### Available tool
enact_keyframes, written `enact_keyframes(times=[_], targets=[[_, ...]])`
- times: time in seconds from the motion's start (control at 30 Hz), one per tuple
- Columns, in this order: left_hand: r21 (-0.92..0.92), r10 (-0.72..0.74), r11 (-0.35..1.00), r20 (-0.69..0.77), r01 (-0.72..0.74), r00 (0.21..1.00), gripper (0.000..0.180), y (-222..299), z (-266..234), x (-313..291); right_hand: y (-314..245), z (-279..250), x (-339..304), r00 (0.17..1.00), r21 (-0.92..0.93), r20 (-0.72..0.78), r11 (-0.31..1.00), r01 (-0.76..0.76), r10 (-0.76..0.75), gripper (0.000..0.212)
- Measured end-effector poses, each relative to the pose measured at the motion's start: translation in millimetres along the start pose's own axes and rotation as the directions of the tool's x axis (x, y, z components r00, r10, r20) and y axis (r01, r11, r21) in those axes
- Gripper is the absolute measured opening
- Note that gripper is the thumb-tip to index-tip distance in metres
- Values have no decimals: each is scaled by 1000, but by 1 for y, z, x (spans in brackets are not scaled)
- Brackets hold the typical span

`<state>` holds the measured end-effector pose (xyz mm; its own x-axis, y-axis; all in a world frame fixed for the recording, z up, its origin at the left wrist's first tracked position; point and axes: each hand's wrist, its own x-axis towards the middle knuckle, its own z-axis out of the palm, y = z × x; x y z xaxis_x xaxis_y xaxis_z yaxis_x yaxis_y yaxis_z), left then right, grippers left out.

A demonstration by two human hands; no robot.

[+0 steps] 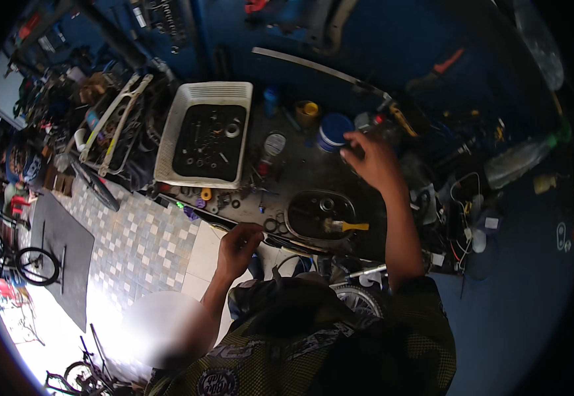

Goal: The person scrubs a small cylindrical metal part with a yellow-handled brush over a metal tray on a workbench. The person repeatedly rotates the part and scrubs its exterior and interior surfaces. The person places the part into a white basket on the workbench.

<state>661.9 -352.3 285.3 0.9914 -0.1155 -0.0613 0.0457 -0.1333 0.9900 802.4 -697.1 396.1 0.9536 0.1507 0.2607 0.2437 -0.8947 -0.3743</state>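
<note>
My right hand (372, 160) reaches over the bench beside a white tub with a blue lid (335, 129). Its thumb and forefinger are apart, with nothing visible between them; whether they touch the tub I cannot tell. Over the bench's front edge is my left hand (239, 249), its fingers curled together; whatever they may hold is too small to make out. Between the hands stands a dark oval pan (298, 228) containing a ring-shaped metal part (327, 204). A brush with a yellow handle (354, 226) lies across the pan. Small rings (270, 224) lie left of it.
A large white tray (246, 132) with dark liquid and several small metal parts occupies the bench's left side. Behind are a blue can (271, 100) and a yellow cup (308, 111). Bicycle frame parts (116, 119) crowd the far left. Cables and bottles (478, 239) clutter the right.
</note>
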Motion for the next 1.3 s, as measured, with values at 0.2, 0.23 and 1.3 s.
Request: enact_keyframes(times=[0.2, 0.23, 1.3], targets=[[368, 263, 846, 342, -386, 902, 33, -5, 84, 78, 67, 27, -145, 898, -96, 338, 959, -266, 283, 40], [410, 325, 783, 371, -468, 870, 36, -10, 102, 93, 74, 34, -161, 887, -96, 365, 960, -264, 281, 47], [711, 61, 432, 591, -555, 804, 47, -37, 161, 126, 70, 22, -215, 882, 168, 296, 889, -426, 367, 38]])
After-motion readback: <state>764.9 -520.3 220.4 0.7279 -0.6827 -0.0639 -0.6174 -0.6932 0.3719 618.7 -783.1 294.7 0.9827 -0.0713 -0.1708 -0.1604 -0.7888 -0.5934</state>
